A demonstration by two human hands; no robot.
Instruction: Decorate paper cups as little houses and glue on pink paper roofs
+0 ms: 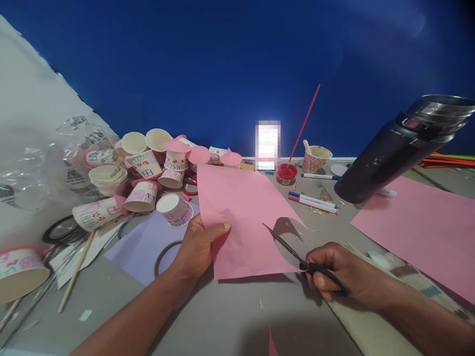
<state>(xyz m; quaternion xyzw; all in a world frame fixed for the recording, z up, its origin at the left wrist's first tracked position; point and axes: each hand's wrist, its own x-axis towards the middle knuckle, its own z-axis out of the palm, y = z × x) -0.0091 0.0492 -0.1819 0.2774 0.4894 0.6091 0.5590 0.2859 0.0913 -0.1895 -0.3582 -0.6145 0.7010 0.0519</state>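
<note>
Left hand [196, 247]: pinching the pink sheet [241, 222] by its left edge, mid-scene.
Right hand [334, 269]: gripping scissors [295, 253], blades over the sheet's curved right edge.
Tabletop [208, 316]: room near; paper cups [141, 196] crowd left, dark flask [393, 153] bounds right.

Pinched left grip [196, 245], curled right grip [336, 269].

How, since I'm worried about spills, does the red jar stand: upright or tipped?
Upright: the red jar sits base-down on the table, and a red stick slants up out of its top.
</note>
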